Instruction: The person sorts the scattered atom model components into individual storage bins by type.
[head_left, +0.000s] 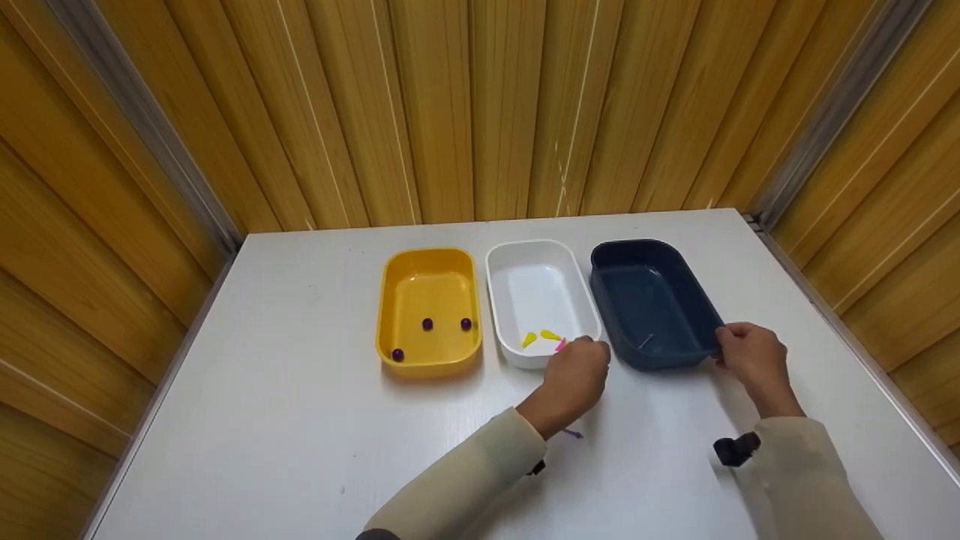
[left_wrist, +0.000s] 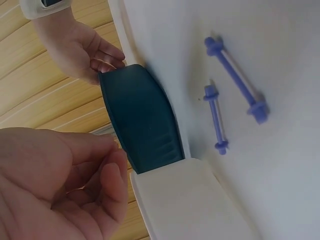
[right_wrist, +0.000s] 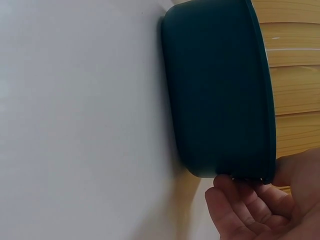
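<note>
My left hand [head_left: 576,375] hovers over the near right corner of the white tray [head_left: 536,364], fingers curled and thumb tip close to the index fingertip [left_wrist: 119,157]. No object shows between them. With thumb and fingers, my right hand [head_left: 752,358] pinches the near right corner of the dark blue tray [right_wrist: 220,95] at its rim. A thin greyish stick [head_left: 646,341] lies inside that tray. Yellow teardrop-shaped pieces [head_left: 550,335] and a pink piece [head_left: 561,345] lie in the white tray. On the table are two purple rods with flanged ends [left_wrist: 237,80], mostly hidden by my left arm in the head view.
A yellow tray [head_left: 431,367] stands left of the white one, with purple balls [head_left: 427,324] in it. All three trays sit side by side on a white table [head_left: 300,390]. Wood-patterned panels [head_left: 450,112] enclose the back and sides.
</note>
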